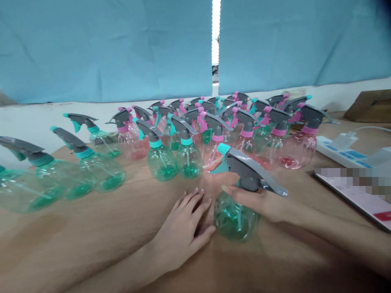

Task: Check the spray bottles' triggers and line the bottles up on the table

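Observation:
My right hand (259, 199) is wrapped round the neck of a green spray bottle (233, 217) with a grey trigger head and turquoise nozzle. A fingertip shows near the trigger. The bottle is tilted a little, close to the table surface; whether its base touches cannot be told. Just left of it, my left hand (183, 232) lies on the wooden table (122, 228), palm down with fingers stretched out and holding nothing. Beyond the hands stand two green spray bottles (189, 160) side by side, with a pink spray bottle (301, 148) farther right.
Several green and pink spray bottles (216, 130) crowd the back of the table. More green bottles (104, 175) stand at the left. On the right are a white power strip (342, 152), a phone or tablet (351, 199) and a brown box (369, 106). Blue curtains (106, 49) hang behind.

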Demonstrator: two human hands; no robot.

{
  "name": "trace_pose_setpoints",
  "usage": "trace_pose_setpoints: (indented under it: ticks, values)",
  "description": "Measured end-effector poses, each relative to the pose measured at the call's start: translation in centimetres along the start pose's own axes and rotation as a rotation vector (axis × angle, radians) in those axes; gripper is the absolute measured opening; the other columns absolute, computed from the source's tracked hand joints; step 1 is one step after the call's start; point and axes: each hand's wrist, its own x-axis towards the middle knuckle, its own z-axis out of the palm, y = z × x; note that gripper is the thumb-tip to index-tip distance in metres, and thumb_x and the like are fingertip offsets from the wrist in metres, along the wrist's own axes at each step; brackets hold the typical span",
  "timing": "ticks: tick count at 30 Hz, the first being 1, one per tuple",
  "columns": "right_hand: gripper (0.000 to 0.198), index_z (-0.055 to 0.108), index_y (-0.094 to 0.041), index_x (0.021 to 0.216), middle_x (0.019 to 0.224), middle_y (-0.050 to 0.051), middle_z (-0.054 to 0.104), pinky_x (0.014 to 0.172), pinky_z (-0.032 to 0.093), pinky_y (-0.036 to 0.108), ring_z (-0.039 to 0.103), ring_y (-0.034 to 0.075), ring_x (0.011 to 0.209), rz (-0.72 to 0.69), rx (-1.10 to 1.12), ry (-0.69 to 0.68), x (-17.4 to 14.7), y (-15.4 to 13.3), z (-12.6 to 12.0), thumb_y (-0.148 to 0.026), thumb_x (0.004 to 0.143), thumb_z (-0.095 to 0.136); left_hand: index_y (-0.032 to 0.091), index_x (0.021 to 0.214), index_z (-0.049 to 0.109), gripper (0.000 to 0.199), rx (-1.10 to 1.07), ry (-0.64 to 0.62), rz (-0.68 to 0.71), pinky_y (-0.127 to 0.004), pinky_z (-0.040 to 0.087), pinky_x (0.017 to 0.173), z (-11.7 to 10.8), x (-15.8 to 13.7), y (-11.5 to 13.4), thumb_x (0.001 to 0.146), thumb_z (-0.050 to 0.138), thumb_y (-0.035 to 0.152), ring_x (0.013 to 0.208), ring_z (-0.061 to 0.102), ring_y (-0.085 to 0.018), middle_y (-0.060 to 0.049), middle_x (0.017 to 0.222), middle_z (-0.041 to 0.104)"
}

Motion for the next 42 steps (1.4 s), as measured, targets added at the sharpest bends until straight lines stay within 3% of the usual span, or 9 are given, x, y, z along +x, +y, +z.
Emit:
trace_pose_setpoints:
  ticks: [5,9,15,22,27,32,37,42]
  values:
    - [0.004,0.057,-0.025,0.078,0.085,0.0,0.065,0.06,0.054,0.027,0.063,0.014,0.068,0.018,0.144,-0.018,0.1,0.6,0.4,-0.023,0.08,0.055,0.016,0.137,0.043,0.051,-0.002,0.004,-0.005,-0.05,0.03,0.108,-0.1,0.1,0.1,0.094,0.051,0.042,0.134,0.034,-0.03,-0.013,0.145,0.042]
    - [0.014,0.057,-0.024,0.073,0.081,0.0,0.066,0.059,0.053,0.028,0.063,0.015,0.068,0.04,0.136,-0.057,0.0,1.0,0.5,-0.028,0.086,0.053,0.014,0.138,0.043,0.052,-0.003,-0.007,-0.009,-0.049,0.03,0.109,-0.2,0.0,0.1,0.094,0.051,0.042,0.135,0.033,-0.03,-0.014,0.145,0.041]
    - [0.008,0.055,-0.026,0.091,0.083,-0.001,0.066,0.058,0.052,0.026,0.064,0.015,0.072,0.015,0.169,-0.065,0.0,1.4,0.6,-0.033,0.087,0.056,0.015,0.137,0.044,0.051,0.001,-0.011,-0.01,-0.049,0.03,0.108,-0.2,0.0,0.2,0.094,0.051,0.042,0.134,0.033,-0.03,-0.014,0.145,0.041]
    - [0.03,0.05,-0.031,0.115,0.077,-0.003,0.062,0.053,0.051,0.025,0.062,0.014,0.065,0.018,0.148,-0.053,0.0,1.3,0.5,-0.029,0.085,0.057,0.015,0.136,0.044,0.051,0.002,-0.007,-0.008,-0.05,0.03,0.108,-0.2,0.0,0.2,0.094,0.051,0.043,0.134,0.033,-0.03,-0.014,0.145,0.041]
    - [0.03,0.051,-0.029,0.112,0.076,-0.003,0.062,0.05,0.049,0.025,0.061,0.014,0.062,0.023,0.154,-0.033,0.1,1.0,0.4,-0.03,0.084,0.058,0.016,0.136,0.044,0.05,-0.009,0.001,-0.009,-0.049,0.031,0.107,-0.2,0.0,0.2,0.094,0.051,0.042,0.134,0.034,-0.03,-0.013,0.145,0.041]
    - [0.004,0.054,-0.026,0.084,0.075,-0.002,0.061,0.058,0.052,0.026,0.06,0.013,0.064,0.009,0.152,-0.039,0.0,1.1,0.5,-0.028,0.084,0.057,0.017,0.137,0.042,0.051,-0.012,0.009,-0.007,-0.05,0.031,0.107,-0.2,0.0,0.2,0.094,0.051,0.043,0.134,0.035,-0.03,-0.013,0.145,0.041]
    - [0.001,0.054,-0.025,0.08,0.072,-0.002,0.059,0.052,0.048,0.027,0.056,0.013,0.057,0.026,0.116,-0.026,0.1,0.8,0.5,-0.024,0.08,0.054,0.015,0.136,0.044,0.05,-0.004,-0.01,-0.014,-0.051,0.031,0.107,-0.3,0.0,0.3,0.094,0.051,0.042,0.134,0.034,-0.031,-0.015,0.145,0.041]
    - [0.017,0.054,-0.026,0.083,0.073,-0.002,0.06,0.054,0.049,0.027,0.057,0.014,0.057,-0.011,0.073,-0.045,0.3,0.0,0.0,-0.014,0.072,0.049,0.017,0.136,0.044,0.05,-0.012,0.003,-0.008,-0.051,0.031,0.107,-0.2,0.0,0.2,0.094,0.05,0.043,0.135,0.034,-0.031,-0.014,0.145,0.041]
